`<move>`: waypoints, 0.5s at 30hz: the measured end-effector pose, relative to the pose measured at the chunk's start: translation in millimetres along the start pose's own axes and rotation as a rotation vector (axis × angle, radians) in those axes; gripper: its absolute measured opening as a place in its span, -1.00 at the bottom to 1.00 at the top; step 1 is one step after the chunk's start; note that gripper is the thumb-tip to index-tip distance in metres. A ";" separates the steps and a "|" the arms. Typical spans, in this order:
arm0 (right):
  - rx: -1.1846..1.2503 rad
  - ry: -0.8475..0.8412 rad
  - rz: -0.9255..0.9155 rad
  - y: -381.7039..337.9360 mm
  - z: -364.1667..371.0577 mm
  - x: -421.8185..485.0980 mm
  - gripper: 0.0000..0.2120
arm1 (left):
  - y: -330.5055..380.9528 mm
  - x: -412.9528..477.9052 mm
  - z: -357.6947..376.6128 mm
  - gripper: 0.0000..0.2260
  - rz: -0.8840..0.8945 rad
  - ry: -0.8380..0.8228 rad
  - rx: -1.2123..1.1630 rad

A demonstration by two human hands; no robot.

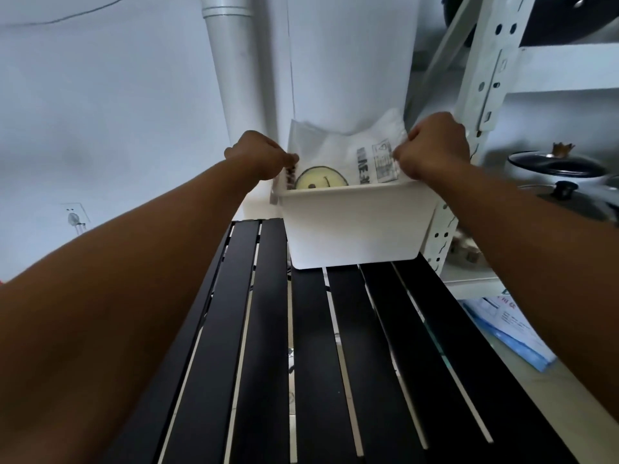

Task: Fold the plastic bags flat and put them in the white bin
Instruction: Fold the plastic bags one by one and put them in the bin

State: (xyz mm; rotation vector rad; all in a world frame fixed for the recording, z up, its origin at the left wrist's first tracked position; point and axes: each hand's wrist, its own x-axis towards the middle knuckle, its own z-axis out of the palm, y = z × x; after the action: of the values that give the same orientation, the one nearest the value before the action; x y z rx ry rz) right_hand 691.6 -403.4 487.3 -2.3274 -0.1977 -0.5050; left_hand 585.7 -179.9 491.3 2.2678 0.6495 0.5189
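A white bin (355, 226) stands at the far end of a black slatted table (308, 363). A folded translucent plastic bag (348, 152) with a yellow smiley face and black print stands upright in the bin, its top above the rim. My left hand (261, 155) pinches the bag's left edge over the bin's left rim. My right hand (432, 145) pinches the bag's right edge above the right rim. The lower part of the bag is hidden by the bin's front wall.
A white metal shelf rack (482, 95) stands right of the bin, with black-lidded pots (556, 169) on it. A grey pipe (231, 78) runs up the wall behind. A blue and white package (509, 329) lies on the floor at the right. A wall socket (75, 217) is low at the left.
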 end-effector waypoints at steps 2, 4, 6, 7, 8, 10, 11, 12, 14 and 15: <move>-0.077 -0.012 -0.011 3.6 5.5 0.9 -0.70 | 0.2 -2.0 6.3 -0.71 -0.001 0.006 0.049; -0.141 -0.021 -0.025 5.5 9.1 1.5 -0.68 | 2.1 -4.6 10.3 -0.69 0.006 0.027 0.095; -0.205 -0.029 -0.045 3.8 9.5 0.6 -0.70 | 1.9 -3.3 12.2 -0.69 -0.006 0.033 0.133; -0.230 -0.033 -0.051 1.8 7.7 -0.4 -0.71 | 1.9 -2.7 12.5 -0.72 -0.007 0.029 0.146; -0.242 -0.032 -0.056 0.0 5.1 -1.6 -0.72 | 1.5 -2.3 11.8 -0.76 -0.010 0.036 0.149; -0.212 -0.001 -0.089 -4.0 -1.9 -9.1 -0.75 | 2.0 -8.0 7.8 -0.70 0.013 0.063 0.124; -0.175 0.034 -0.132 -6.0 -6.6 -17.4 -0.75 | 2.5 -13.1 4.5 -0.72 0.048 0.065 0.111; -0.133 0.082 -0.199 -6.5 -9.7 -29.9 -0.74 | 0.6 -18.7 2.1 -0.79 0.089 0.060 0.103; -0.064 0.145 -0.381 -8.4 -14.4 -66.1 -0.70 | -5.5 -39.6 -8.1 -0.57 0.191 0.039 0.126; -0.039 0.126 -0.457 -7.8 -15.4 -88.0 -0.68 | -10.1 -52.8 -11.5 -0.47 0.251 0.029 0.161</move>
State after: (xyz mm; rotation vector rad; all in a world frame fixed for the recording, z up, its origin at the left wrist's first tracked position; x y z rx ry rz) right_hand 604.7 -408.1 465.9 -2.2769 -0.6719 -0.8823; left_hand 534.8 -198.4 482.5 2.5151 0.4352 0.6404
